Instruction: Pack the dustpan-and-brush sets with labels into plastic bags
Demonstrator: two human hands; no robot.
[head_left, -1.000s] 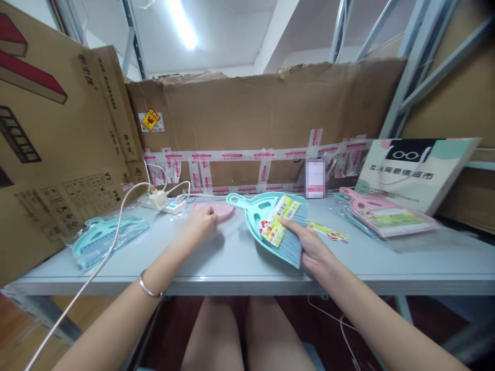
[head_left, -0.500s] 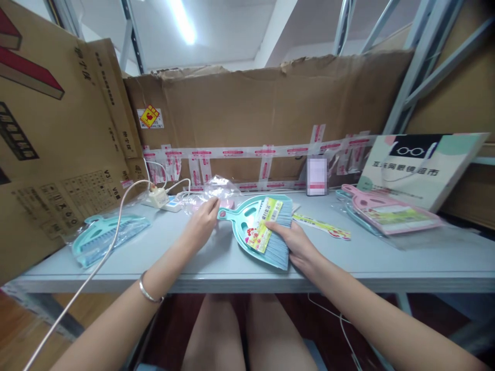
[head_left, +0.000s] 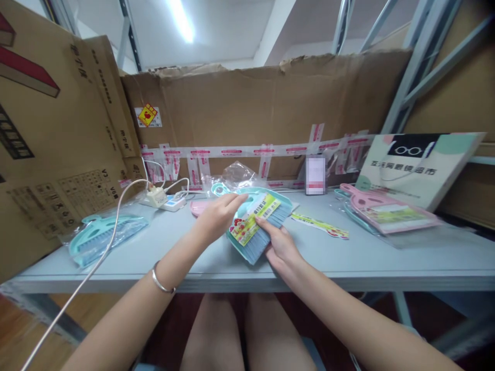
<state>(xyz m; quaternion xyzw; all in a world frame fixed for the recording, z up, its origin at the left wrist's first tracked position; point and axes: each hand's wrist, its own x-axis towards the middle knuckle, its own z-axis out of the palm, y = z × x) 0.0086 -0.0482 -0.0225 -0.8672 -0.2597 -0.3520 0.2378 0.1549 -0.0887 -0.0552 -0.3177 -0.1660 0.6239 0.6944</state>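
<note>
A teal dustpan with a small brush [head_left: 255, 226] and a yellow-red paper label lies tilted at the middle of the grey table [head_left: 216, 257]. My right hand [head_left: 280, 246] grips its bristle end, thumb on the label. My left hand [head_left: 218, 216] is closed around the dustpan's handle side, where a clear plastic bag [head_left: 235, 178] is bunched up behind its fingers. A pink dustpan piece [head_left: 199, 207] lies just behind my left hand.
A bagged teal dustpan set [head_left: 102, 237] lies at the left under a white cable [head_left: 104, 252] from a power strip [head_left: 164, 201]. Bagged pink sets [head_left: 386, 214], a loose label [head_left: 320, 225] and a leaning printed board [head_left: 417, 165] sit at the right. Taped cardboard walls [head_left: 263, 113] enclose the back and left.
My left hand left the pink piece, picked up the clear bag and came to the dustpan's handle. My right hand drew the dustpan leftward and nearer.
</note>
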